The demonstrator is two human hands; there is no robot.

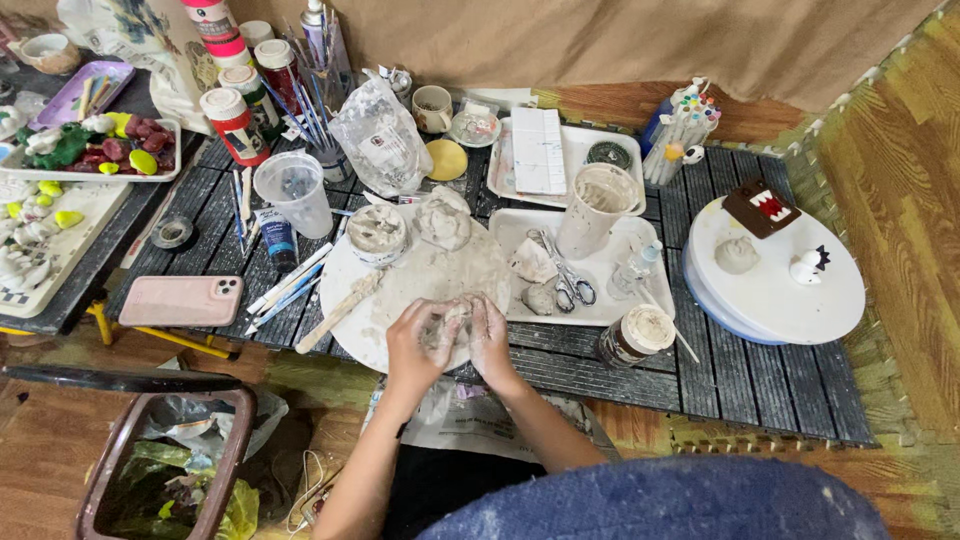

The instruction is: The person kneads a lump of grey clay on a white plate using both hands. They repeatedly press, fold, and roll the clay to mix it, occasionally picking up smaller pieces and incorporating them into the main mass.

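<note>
Seen from my remote feed: my left hand (pixel 418 340) and right hand (pixel 490 335) close together around a small lump of pale grey clay (pixel 452 322), pressed between the palms at the near edge of the round white clay-smeared work board (pixel 400 285). The lump sits squarely between both hands, equally near each, its long axis too hidden to tell. Steel scissors (pixel 568 275) lie right, on a white tray (pixel 610 270) atop the dark slatted desk (pixel 760 375).

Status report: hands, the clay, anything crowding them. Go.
Left hand and right hand cupped together around a clay lump. Over the round white board. Wooden stick lies left, clear of the hands.
</note>
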